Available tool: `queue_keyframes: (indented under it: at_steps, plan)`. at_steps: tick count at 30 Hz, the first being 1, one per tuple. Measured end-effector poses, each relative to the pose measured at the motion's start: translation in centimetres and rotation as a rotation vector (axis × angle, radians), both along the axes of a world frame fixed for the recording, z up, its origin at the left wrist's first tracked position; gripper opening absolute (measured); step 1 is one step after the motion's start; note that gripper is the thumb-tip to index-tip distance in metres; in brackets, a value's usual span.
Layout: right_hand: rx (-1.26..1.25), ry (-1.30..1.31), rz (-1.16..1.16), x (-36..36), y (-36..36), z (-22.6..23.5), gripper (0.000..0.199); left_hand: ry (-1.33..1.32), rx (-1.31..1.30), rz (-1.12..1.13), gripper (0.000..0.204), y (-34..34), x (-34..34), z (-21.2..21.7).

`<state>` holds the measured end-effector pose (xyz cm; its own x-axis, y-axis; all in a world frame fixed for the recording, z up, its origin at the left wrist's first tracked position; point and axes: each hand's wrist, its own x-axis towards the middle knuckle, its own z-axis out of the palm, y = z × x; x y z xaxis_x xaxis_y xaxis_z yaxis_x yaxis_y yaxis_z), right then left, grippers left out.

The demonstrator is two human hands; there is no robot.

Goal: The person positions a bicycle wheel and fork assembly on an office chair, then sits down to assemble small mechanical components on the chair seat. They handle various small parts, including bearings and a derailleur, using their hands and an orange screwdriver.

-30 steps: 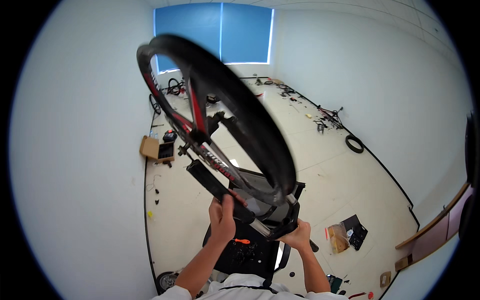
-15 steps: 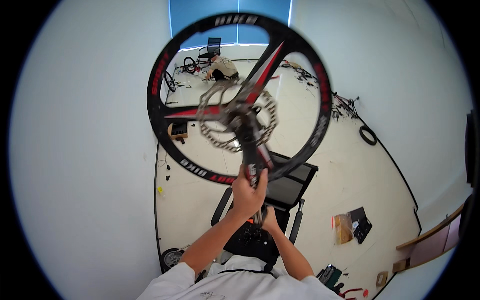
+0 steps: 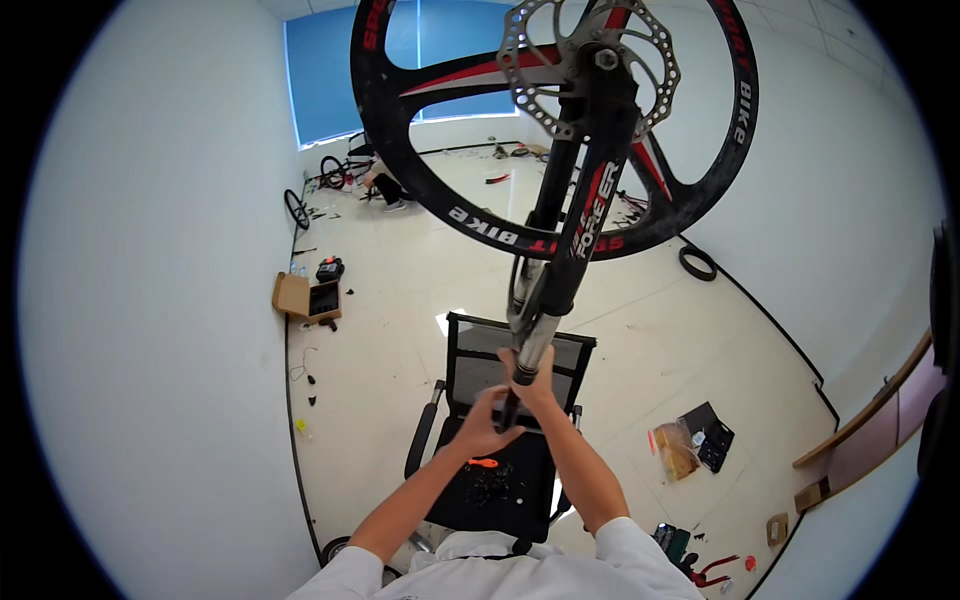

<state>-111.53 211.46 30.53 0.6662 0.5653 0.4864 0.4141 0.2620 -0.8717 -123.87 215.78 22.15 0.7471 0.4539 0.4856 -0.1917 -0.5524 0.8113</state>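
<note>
Black wheel [image 3: 440, 190] with red accents is up high, mounted in a suspension fork [image 3: 575, 230]; silver brake disc [image 3: 590, 60] sits at the hub, facing the camera. Fork runs down from the hub to the steerer tube [image 3: 525, 375], which points at the person's chest.

Left hand [image 3: 485, 425]: fingers wrapped around the lower end of the steerer, grip clamped on it. Right hand [image 3: 535, 385]: closed around the steerer just above the left, grip clamped too. Both hands touching each other, forearms raised in front of the body. Whole assembly held in the air, tilted slightly right at the top, directly over the chair.

Black mesh office chair [image 3: 480, 350] stands right below the hands. On its seat: scatter of small dark parts [image 3: 495, 485] and an orange-handled tool [image 3: 483, 463].

Floor [image 3: 400, 300] is pale tile. Open cardboard box [image 3: 305, 298] near the left wall. Loose black tyre [image 3: 697, 263] on the floor by the right wall. Dark case and a clear bag of parts [image 3: 695, 445] lying right of the chair. Red-handled pliers [image 3: 715, 572] near the lower right. More bike parts and another person [image 3: 378, 185] on the floor at the far end, under the blue window [image 3: 330, 75]; too small to tell detail.
</note>
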Motion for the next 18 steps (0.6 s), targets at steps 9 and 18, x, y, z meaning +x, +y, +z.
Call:
queue_keyframes:
  at_steps: [9,18]
  plan:
    - [0.257,0.585,0.319,-5.0,1.3,-2.6,0.029,0.040,0.163,0.516,0.018,2.4,-0.9,-2.5]
    - [-0.049,0.100,-0.265,-0.3,-6.2,-6.2,0.019,-0.105,-0.277,0.188,0.033,-9.6,6.4,-9.7]
